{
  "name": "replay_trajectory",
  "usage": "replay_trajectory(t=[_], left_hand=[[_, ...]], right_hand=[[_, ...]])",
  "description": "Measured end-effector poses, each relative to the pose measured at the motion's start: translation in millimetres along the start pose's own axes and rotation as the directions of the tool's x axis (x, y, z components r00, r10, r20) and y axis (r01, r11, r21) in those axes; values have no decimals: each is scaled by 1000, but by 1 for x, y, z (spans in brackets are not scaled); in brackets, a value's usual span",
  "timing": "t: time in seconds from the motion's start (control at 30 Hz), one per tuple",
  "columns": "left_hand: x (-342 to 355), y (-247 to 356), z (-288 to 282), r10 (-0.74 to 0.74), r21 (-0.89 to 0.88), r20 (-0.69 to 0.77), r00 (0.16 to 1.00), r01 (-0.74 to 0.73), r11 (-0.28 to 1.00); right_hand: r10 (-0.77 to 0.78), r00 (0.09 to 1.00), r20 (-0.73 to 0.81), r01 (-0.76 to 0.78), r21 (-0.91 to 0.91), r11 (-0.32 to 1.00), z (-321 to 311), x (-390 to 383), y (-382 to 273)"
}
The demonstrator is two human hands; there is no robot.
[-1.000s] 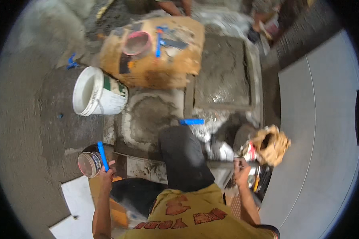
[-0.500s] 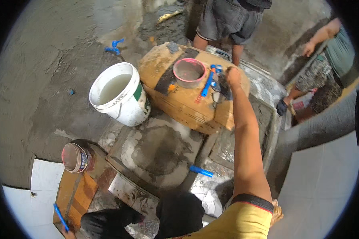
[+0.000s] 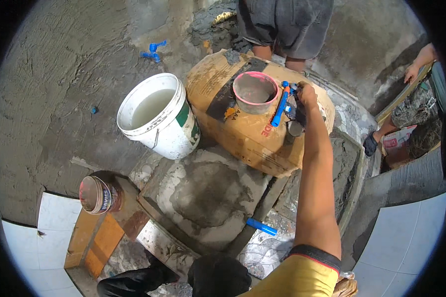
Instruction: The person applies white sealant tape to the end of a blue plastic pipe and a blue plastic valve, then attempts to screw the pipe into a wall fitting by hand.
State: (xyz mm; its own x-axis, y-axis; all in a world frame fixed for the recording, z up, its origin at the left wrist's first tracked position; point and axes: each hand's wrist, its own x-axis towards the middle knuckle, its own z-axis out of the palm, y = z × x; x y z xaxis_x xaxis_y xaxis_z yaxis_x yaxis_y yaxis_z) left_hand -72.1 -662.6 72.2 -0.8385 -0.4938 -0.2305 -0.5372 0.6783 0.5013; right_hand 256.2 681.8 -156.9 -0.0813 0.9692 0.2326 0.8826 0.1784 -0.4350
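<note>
My right arm, in a yellow sleeve, stretches forward to a cardboard box (image 3: pixel 243 136). At the box's right side my right hand (image 3: pixel 307 95) has its fingers curled closed among small fittings; whatever they grip is hidden. Beside it lie a blue pipe piece with an orange part (image 3: pixel 281 107), a small blue fitting (image 3: pixel 293 88) and a dark bag-like piece (image 3: pixel 296 115). A round tub with a pink rim (image 3: pixel 255 94) stands on the same box, left of the pipe piece. My left hand is outside the picture.
A white bucket of cloudy water (image 3: pixel 156 119) stands left of the box. Nearer are a small paint can (image 3: pixel 100 194) and a short blue pipe (image 3: pixel 261 226). A blue faucet (image 3: pixel 154 51) lies on wet cement. Two other people are beyond the box and at right; white tiles (image 3: pixel 401 237) edge the right.
The view has shifted, and the box and bucket appear larger. My left hand, holding a blue pipe at lower left before, has left the picture. My right hand stays at the fittings.
</note>
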Motion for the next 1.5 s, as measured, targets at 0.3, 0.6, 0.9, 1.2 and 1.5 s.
replay_trajectory(t=[0.3,0.6,0.9,1.2,1.5], left_hand=[[45,40,31,54,19,53,997,-55,998],[50,53,80,203,-106,292,935,-179,978],[50,22,70,97,-17,131,987,-96,995],[113,46,145,183,-205,251,951,-132,970],[109,55,135,304,-101,367,879,-287,953]], right_hand=[[-3,996,91,-5,88,996,0,-8,-5],[-52,996,76,33,239,970,-16,32,55],[-334,927,173,-177,984,19,-106,-64,-45],[-400,912,91,-104,995,-12,-136,-97,-52],[30,913,408,-236,464,854,-115,-74,-17]])
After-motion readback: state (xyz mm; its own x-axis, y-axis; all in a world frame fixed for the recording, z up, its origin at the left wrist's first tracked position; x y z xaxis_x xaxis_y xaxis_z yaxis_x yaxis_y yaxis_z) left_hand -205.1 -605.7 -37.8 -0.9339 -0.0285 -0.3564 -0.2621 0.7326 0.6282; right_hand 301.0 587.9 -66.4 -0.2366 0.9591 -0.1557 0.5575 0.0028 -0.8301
